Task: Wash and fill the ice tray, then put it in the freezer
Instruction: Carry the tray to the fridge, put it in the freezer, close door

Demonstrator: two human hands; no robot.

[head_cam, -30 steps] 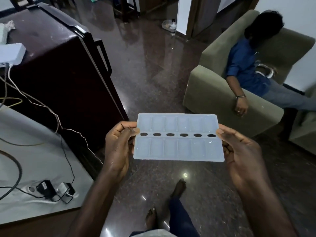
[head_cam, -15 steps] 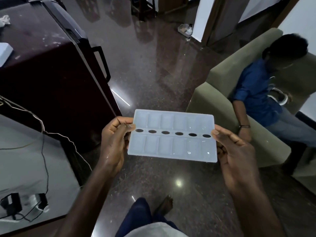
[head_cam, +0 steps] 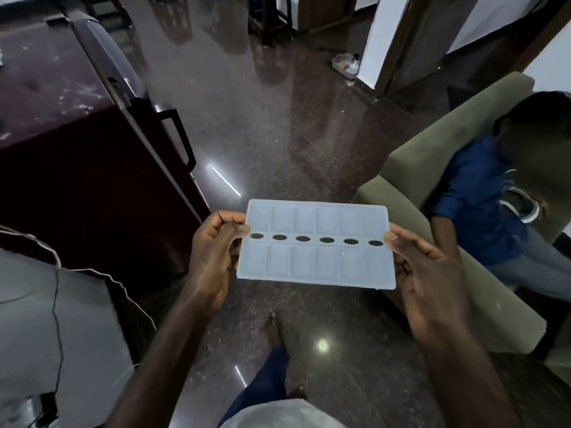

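Observation:
A pale translucent ice tray (head_cam: pixel 315 261) with two rows of cells and a middle line of oval holes is held level over the dark floor. My left hand (head_cam: pixel 213 257) grips its left short edge, thumb on top. Its right short edge is pinched by my right hand (head_cam: pixel 429 273). A dark maroon fridge (head_cam: pixel 86 156) with a black door handle (head_cam: pixel 180 137) stands to the left, its door closed.
A person in a blue shirt sits on an olive sofa (head_cam: pixel 411 168) at the right. A grey table (head_cam: pixel 46 335) with cables lies at the lower left. Polished stone floor (head_cam: pixel 262 128) stretches ahead toward a white pillar (head_cam: pixel 380 35) and chair legs.
The view has swung forward and right while I walk; the fridge and table slid left and the sofa came closer. Both hands keep the same hold on the tray.

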